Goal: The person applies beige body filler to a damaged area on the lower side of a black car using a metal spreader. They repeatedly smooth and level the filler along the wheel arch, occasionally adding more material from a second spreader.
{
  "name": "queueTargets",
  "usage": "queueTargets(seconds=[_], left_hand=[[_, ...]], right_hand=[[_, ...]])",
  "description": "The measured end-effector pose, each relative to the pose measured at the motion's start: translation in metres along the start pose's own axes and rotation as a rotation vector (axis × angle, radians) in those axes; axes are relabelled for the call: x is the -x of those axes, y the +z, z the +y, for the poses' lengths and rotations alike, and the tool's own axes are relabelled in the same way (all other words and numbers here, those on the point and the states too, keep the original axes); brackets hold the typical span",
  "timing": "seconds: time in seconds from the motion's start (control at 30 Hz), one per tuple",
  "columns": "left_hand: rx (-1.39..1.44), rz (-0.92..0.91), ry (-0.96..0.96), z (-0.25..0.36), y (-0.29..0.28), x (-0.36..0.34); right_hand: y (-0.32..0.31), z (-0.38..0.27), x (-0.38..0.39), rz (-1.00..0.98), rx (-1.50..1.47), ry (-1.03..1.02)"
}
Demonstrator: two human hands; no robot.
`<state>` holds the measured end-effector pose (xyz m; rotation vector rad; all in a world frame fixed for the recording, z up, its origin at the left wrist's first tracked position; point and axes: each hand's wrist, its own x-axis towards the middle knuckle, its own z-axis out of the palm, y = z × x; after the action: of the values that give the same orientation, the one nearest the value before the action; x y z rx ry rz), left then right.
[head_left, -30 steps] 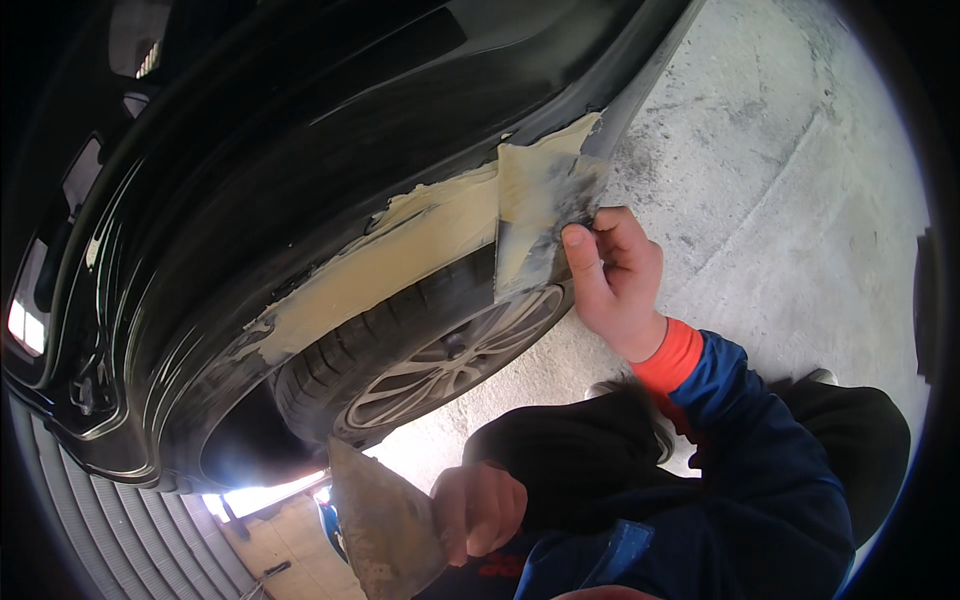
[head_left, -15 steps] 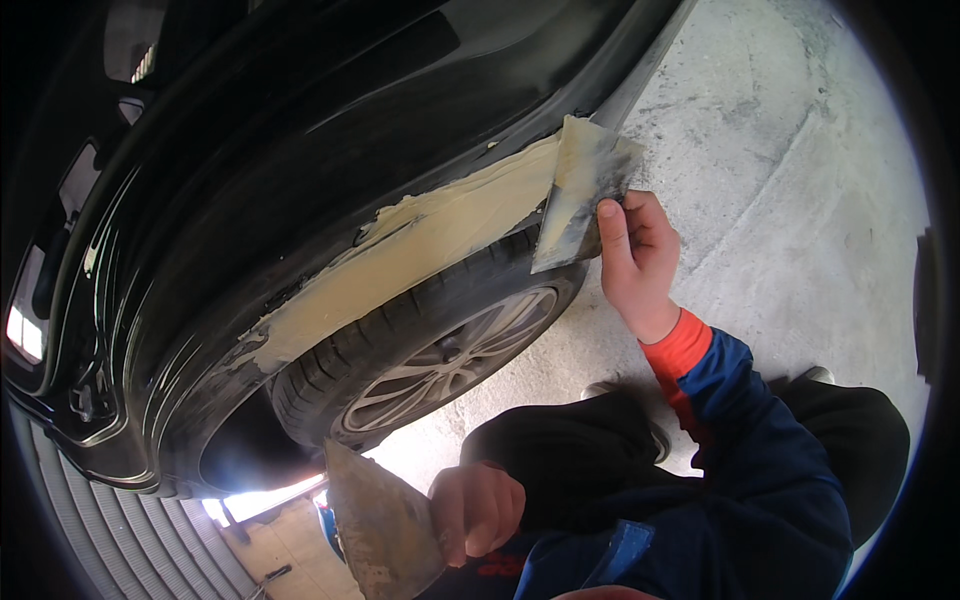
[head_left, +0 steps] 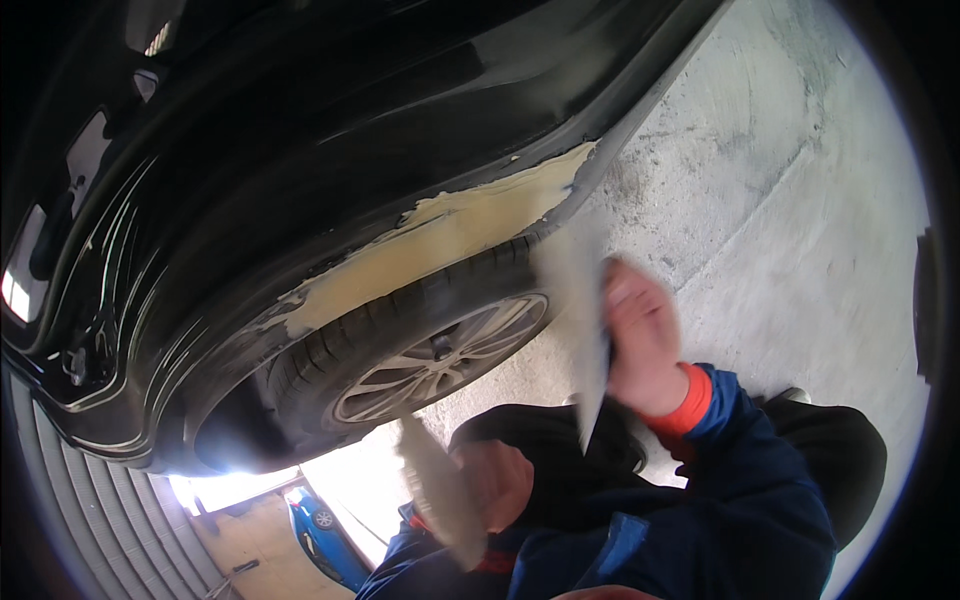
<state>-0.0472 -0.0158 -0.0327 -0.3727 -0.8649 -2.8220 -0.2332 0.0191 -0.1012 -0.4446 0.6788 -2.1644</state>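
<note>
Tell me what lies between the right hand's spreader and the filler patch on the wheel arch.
In the head view, the tyre's black tread lies between the spreader and the filler patch.

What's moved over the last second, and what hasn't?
The right hand has drawn its wide flat spreader blade off the beige filler patch on the black car's wheel arch, down toward the body. The left hand still holds its filler-smeared board low.
</note>
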Motion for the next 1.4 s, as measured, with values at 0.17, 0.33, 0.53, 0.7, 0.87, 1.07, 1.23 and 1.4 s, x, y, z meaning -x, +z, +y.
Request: queueTargets(seconds=[0.17,0.33,0.53,0.7,0.87,1.07,1.23,1.4], left_hand=[[0.051,0.044,-0.045,-0.012,-0.022,-0.007],[0.105,0.077,0.027,-0.008,-0.017,-0.010],[0.085,0.093,0.049,-0.007,-0.008,-0.003],[0.093,0.086,0.059,-0.010,-0.013,-0.003],[0.074,0.140,0.102,-0.004,0.012,0.008],[0.059,0.074,0.008,-0.005,-0.005,0.010],[0.119,-0.011,0.068,-0.004,-0.008,0.008],[0.061,0.049,0.152,-0.005,0.013,0.015]], right_hand=[[0.035,-0.026,0.014,-0.553,-0.192,0.585],[0.031,-0.017,0.012,-0.630,-0.002,0.633],[0.030,-0.022,0.011,-0.424,-0.244,0.575],[0.039,-0.013,0.017,-0.611,-0.125,0.638],[0.033,-0.007,0.011,-0.389,-0.226,0.658],[0.054,-0.010,0.019,-0.359,-0.120,0.393],[0.060,0.015,0.029,-0.385,-0.005,0.392],[0.063,0.010,0.020,-0.195,-0.339,0.559]])
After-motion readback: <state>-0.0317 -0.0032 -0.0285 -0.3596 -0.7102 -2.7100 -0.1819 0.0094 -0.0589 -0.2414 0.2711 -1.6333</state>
